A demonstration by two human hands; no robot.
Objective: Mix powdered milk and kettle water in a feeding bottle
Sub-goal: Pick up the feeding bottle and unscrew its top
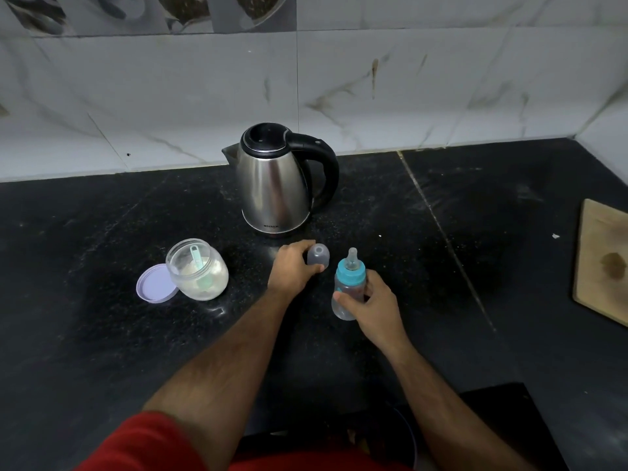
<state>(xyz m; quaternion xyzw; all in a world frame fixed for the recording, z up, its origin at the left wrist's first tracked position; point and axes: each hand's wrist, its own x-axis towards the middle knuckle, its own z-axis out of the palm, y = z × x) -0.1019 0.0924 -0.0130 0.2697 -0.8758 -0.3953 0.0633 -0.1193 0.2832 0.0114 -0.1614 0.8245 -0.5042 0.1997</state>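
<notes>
A clear feeding bottle [344, 309] with a blue collar and a teat stands tilted on the black counter, and my right hand [368, 305] grips its body. My left hand [292, 268] holds the bottle's clear dome cap [318, 254] just left of the bottle, down at the counter. A steel kettle [277, 185] with a black lid and handle stands behind both hands, spout to the left. At the left sits an open clear jar of powdered milk [200, 273] with a pale green scoop inside. Its lilac lid [154, 283] lies beside it.
A wooden cutting board [601, 263] lies at the right edge of the black stone counter [102, 334]. A white marble-tiled wall rises behind the kettle and at the far right. A dark object shows at the bottom right, below the counter's front edge.
</notes>
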